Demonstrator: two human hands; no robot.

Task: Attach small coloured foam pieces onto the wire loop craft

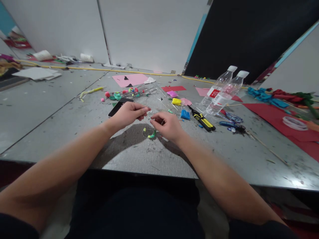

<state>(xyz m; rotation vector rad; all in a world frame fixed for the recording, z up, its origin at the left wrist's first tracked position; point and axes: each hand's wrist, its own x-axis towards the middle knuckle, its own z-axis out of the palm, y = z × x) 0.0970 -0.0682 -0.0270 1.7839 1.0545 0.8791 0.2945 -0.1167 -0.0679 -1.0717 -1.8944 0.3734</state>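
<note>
Pinching thumb against forefinger, my left hand (133,112) hovers over the tabletop (62,132); from my remote view I cannot tell whether something tiny sits at its fingertips. My right hand (169,125) faces it, loosely curled, and I cannot tell whether it grips anything either. Between my forearms, just nearer than the hands, I see a small ring (151,136) with green and yellow pieces along it, on the tabletop. Just beyond the left hand lies a dark flat slab (116,108). Past my right hand I see a blue packet (185,114), black-and-yellow pliers (204,122) and two clear bottles (220,99).
</note>
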